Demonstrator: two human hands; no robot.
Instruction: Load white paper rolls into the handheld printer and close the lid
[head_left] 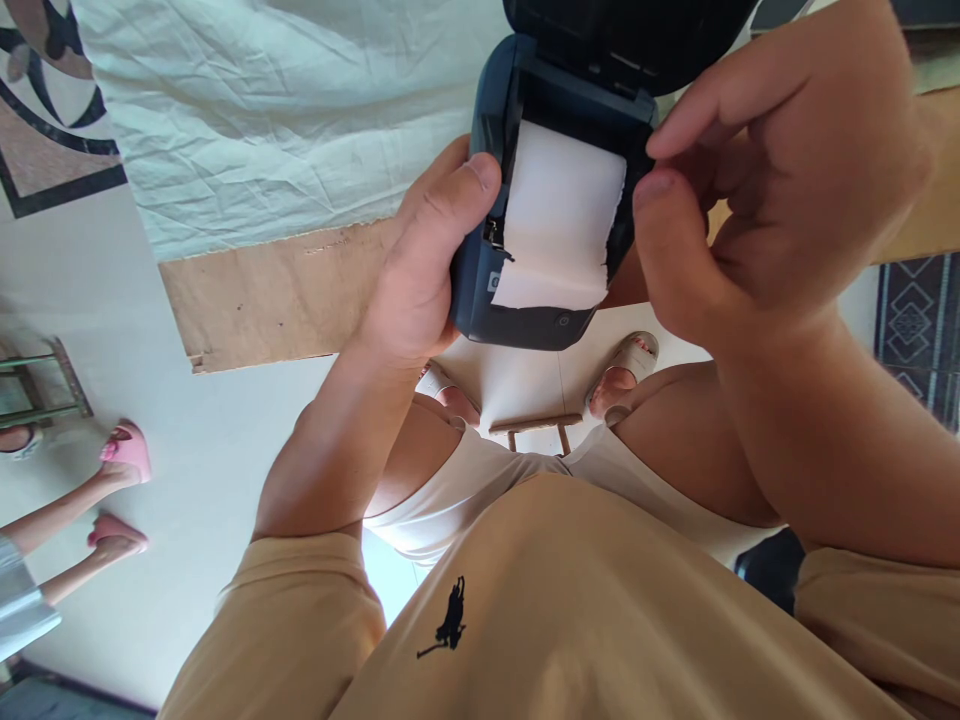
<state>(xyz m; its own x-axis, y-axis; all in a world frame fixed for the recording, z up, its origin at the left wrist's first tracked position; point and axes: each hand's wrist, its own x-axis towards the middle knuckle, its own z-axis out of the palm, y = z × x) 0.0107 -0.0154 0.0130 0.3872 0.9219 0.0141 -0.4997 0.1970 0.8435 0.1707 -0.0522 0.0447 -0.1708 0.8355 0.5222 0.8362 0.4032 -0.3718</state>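
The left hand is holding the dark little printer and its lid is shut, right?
Not quite: the lid is open, as the head view shows. The left hand is indeed holding the dark little printer.

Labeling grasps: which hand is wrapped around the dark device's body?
The left hand: it clasps one side of the dark device, thumb over the edge. The right hand has just thumb and fingertips at the opposite edge, near the raised lid.

The lid (630, 40) blocks the printer's (517, 322) far end; left hand (435, 240) and right hand (780, 190) flank the open space above the paper (562, 220).
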